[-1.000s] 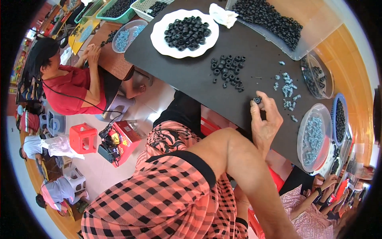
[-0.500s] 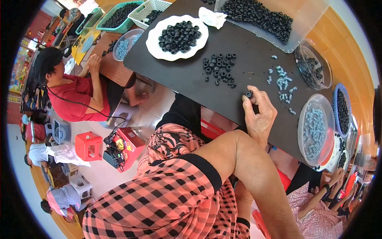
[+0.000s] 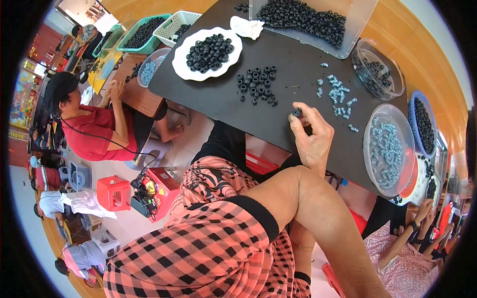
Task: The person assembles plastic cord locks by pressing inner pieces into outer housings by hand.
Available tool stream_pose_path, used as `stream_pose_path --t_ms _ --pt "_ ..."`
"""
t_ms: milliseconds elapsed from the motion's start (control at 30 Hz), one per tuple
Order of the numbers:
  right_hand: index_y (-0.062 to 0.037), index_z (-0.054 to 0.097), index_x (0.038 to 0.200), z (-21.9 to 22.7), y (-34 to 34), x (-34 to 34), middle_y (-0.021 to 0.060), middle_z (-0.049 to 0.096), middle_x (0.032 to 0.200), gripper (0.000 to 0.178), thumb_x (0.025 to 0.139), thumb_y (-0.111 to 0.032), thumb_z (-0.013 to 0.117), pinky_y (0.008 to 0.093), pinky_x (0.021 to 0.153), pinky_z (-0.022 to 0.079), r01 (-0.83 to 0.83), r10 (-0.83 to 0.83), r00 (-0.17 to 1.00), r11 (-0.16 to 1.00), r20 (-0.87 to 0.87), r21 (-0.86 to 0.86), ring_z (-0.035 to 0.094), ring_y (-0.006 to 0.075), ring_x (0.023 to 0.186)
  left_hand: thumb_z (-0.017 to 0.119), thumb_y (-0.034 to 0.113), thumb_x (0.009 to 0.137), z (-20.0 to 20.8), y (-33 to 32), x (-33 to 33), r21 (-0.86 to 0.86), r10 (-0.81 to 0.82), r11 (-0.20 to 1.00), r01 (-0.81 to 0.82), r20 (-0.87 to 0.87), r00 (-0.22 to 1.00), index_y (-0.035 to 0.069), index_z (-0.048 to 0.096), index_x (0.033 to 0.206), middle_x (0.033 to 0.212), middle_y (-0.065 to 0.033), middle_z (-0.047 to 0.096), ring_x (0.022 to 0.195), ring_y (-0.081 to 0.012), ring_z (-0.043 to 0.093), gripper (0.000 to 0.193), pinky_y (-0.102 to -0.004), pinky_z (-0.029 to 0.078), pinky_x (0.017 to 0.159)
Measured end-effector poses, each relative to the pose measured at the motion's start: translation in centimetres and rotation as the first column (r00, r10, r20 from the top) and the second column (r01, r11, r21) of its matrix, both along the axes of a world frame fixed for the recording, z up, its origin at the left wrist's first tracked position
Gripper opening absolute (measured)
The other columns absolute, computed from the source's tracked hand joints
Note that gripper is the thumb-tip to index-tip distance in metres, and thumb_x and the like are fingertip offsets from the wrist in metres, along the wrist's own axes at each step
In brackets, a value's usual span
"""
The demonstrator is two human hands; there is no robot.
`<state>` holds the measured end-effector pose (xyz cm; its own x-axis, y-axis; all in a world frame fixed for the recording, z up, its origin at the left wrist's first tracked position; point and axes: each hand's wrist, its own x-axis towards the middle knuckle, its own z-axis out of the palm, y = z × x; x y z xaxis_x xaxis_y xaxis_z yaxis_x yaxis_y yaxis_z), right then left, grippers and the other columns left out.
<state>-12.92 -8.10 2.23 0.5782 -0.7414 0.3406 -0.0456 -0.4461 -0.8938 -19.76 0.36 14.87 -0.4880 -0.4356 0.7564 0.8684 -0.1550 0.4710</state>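
My right hand [image 3: 316,137] is over the near edge of the dark table [image 3: 198,97], thumb and index finger pinching a round black bead [image 3: 296,113] with its hole facing up. A loose group of black beads [image 3: 257,83] lies just beyond and to the left of it. To its right are scattered small blue-and-white striped beads [image 3: 339,94]. A bent bare arm [image 3: 330,233] of mine crosses in front of my right wrist and leaves at the lower edge; its hand, my left, is out of view.
A scalloped white plate [image 3: 178,60] of black beads stands at the far left, beside a crumpled white cloth [image 3: 247,28]. Clear plastic tubs [image 3: 348,48] hold black beads; a clear round bowl [image 3: 367,144] holds striped ones. A person in red [image 3: 94,130] sits at the left.
The whole view has shifted a little, so the table and its beads sit farther left. My right hand keeps the same pinch on the black bead.
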Motion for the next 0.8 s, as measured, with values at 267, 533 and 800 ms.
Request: stream_pose_path --t_ms 267,533,800 --pt "0.0000 0.067 0.105 -0.3 0.0 -0.2 0.0082 0.062 0.079 0.028 0.078 0.001 0.070 0.0268 0.060 0.047 0.013 -0.013 1.000 1.000 -0.013 -0.016 0.058 0.0122 0.062 0.057 0.024 0.099 0.6 1.7 -1.1 -0.002 -0.088 0.996 0.089 0.038 0.995 0.000 0.068 0.109 0.098 -0.0084 0.071 0.089 -0.0133 0.061 0.029 -0.0284 0.046 0.077" --pt "-0.0011 0.066 0.106 -0.3 0.3 0.0 0.0087 0.060 0.077 0.027 0.079 -0.002 0.069 0.0280 0.060 0.047 0.022 -0.021 1.000 0.998 0.009 -0.065 0.059 0.0143 0.062 0.056 0.025 0.099 2.4 3.0 -1.6 -0.056 -0.272 0.960 0.274 0.049 0.961 0.000 0.068 0.110 0.098 -0.0085 0.071 0.089 -0.0128 0.062 0.030 -0.0282 0.046 0.077" --pt "0.0002 0.066 0.106 -0.3 0.3 -0.2 0.0074 0.058 0.075 0.028 0.078 0.001 0.070 0.0261 0.062 0.049 -0.024 0.025 1.000 0.995 0.005 -0.099 0.056 0.0115 0.062 0.051 0.013 0.094 -0.6 1.5 5.7 0.065 -0.175 0.984 0.163 0.406 0.897 -0.001 0.056 0.080 0.065 -0.0040 0.059 0.061 -0.0099 0.058 0.021 -0.0253 0.047 0.059"
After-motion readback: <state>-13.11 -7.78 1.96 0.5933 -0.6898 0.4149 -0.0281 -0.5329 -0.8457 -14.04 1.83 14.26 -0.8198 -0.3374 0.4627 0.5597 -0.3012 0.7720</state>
